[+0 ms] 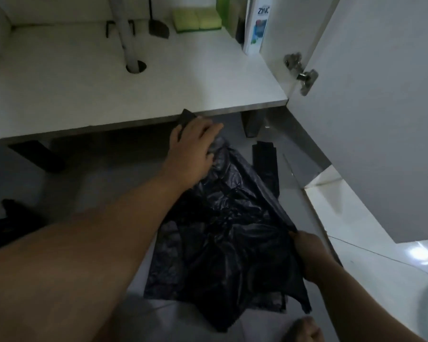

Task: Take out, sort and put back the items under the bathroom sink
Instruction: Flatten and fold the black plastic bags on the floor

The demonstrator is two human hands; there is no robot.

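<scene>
A crumpled black plastic bag (227,233) lies spread on the grey floor in front of the open sink cabinet. My left hand (193,149) grips the bag's far end near the cabinet's front edge, fingers curled into the plastic. My right hand (309,255) pinches the bag's right edge, lower right. Inside the cabinet stand yellow-green sponges (195,19), a green bottle (226,13) and a white box marked ZINC (257,25) at the back right.
The white cabinet shelf (84,77) has a drain pipe (127,38) passing through a hole. The open cabinet door (381,107) stands at right with its hinge (300,72). A narrow black strip (265,159) lies beside the bag. Dark items (8,218) sit at far left.
</scene>
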